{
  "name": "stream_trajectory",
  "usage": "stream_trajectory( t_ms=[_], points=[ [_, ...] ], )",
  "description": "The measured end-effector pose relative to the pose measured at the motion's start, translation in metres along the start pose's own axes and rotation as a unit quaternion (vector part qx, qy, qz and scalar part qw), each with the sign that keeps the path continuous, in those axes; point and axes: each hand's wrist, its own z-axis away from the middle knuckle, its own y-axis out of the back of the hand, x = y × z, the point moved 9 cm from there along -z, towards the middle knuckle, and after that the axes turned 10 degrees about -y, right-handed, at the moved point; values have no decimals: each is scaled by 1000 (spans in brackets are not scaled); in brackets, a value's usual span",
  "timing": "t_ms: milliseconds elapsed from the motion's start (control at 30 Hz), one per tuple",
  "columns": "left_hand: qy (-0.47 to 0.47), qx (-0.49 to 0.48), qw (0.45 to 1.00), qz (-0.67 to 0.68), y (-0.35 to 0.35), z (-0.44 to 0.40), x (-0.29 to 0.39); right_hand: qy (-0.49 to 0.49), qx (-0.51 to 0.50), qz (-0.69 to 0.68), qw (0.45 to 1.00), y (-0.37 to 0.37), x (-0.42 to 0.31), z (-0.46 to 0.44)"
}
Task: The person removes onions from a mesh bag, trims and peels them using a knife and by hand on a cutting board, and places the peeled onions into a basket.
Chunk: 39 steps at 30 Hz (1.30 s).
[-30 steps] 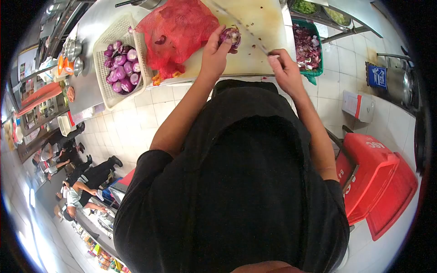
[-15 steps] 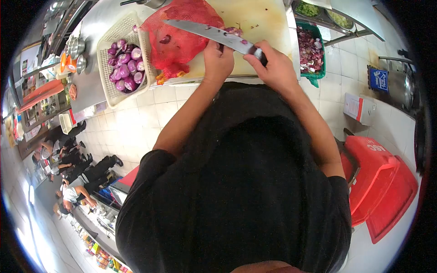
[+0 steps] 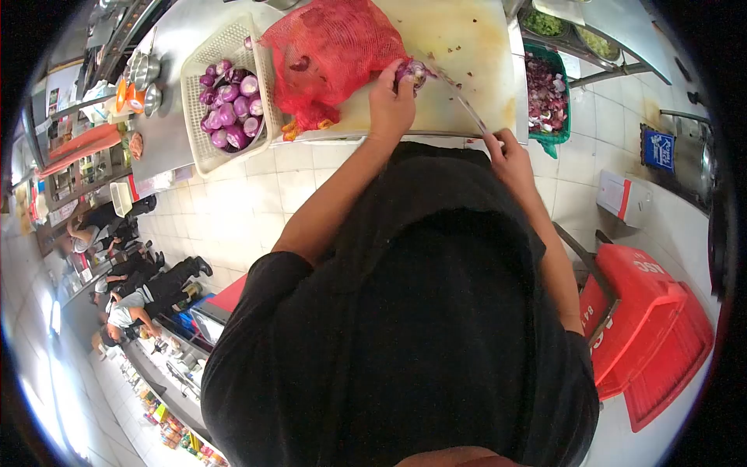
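My left hand [image 3: 392, 101] is closed round a red onion [image 3: 413, 74] above the cutting board [image 3: 467, 47], its cut-looking end facing right. In my right hand [image 3: 506, 158] is the handle of a knife [image 3: 467, 105], seen nearly edge-on, with its blade slanting up and left and its tip close to the onion. Left of the onion lies a red mesh bag [image 3: 334, 50], bulging. Beyond it a cream plastic basket [image 3: 191, 117] holds several peeled purple onions [image 3: 227, 113].
A green crate [image 3: 562, 117] of onion skins stands right of the board. Small scraps dot the board. A red lidded bin [image 3: 638, 311] is on the floor at right. Several people [image 3: 148, 300] are in the background at left.
The knife has swung from lying across the bag to pointing at the onion from the right. My right hand has moved down and right, and the onion now shows clearly in my left hand.
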Motion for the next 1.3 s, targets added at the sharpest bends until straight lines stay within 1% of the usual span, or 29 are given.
stream_trajectory(
  t_ms=[33, 67, 133, 167, 233, 267, 333, 433, 500, 600, 733, 833, 933, 1000, 1067, 1100, 1167, 1200, 1267, 1300],
  points=[
    [13, -9, 1000, 9, 2, -1, 7, -29, -4, 9, 1000, 0, 12, 1],
    [17, -10, 999, 32, 2, -1, 5, -37, -2, -13, 999, 1, 19, 2],
    [23, -17, 996, 80, -4, -5, 2, -20, -4, -84, 996, 4, 19, 2],
    [56, -15, 989, 133, -9, -4, -6, -11, -3, -119, 993, 6, 17, 2],
    [127, -11, 964, 235, -19, 2, -20, 1, -17, -127, 992, 9, 9, 2],
    [152, -13, 954, 258, -23, 4, -26, 7, -24, -130, 991, 11, 2, 3],
    [204, -16, 931, 303, -29, 9, -30, 59, -13, -109, 992, 23, -32, 15],
    [230, -58, 896, 375, -39, 12, -23, 115, -10, -57, 992, 22, -53, 22],
    [248, -61, 886, 387, -41, 13, -16, 137, -17, -12, 990, 22, -63, 24],
    [263, -60, 874, 404, -40, 15, -14, 154, 1, 0, 988, 20, -62, 22],
    [271, -70, 866, 413, -36, 18, -17, 153, -8, 13, 988, 19, -72, 23],
    [263, -54, 876, 402, -32, 15, -30, 158, -8, 21, 987, 17, -82, 17],
    [269, -40, 904, 329, -25, 12, -40, 153, -6, 22, 988, 7, -95, -1],
    [259, -79, 906, 325, -39, 22, -28, 148, 8, 11, 989, -2, -93, -26],
    [257, -123, 901, 327, -53, 29, -22, 145, 35, -29, 988, 0, -87, -44],
    [263, -115, 899, 331, -53, 27, -24, 147, 46, -49, 987, 5, -93, -45],
    [274, -89, 896, 338, -45, 24, -28, 18, -34, -118, 992, 6, -76, -45],
    [270, -87, 902, 325, -40, 22, -33, -49, -74, -151, 985, 5, -67, -38],
    [261, -85, 914, 299, -28, 18, -46, -52, -98, -175, 978, 7, -55, -30],
    [250, -69, 920, 294, -21, 16, -52, -53, -109, -188, 975, 7, -50, -28]
  ],
)
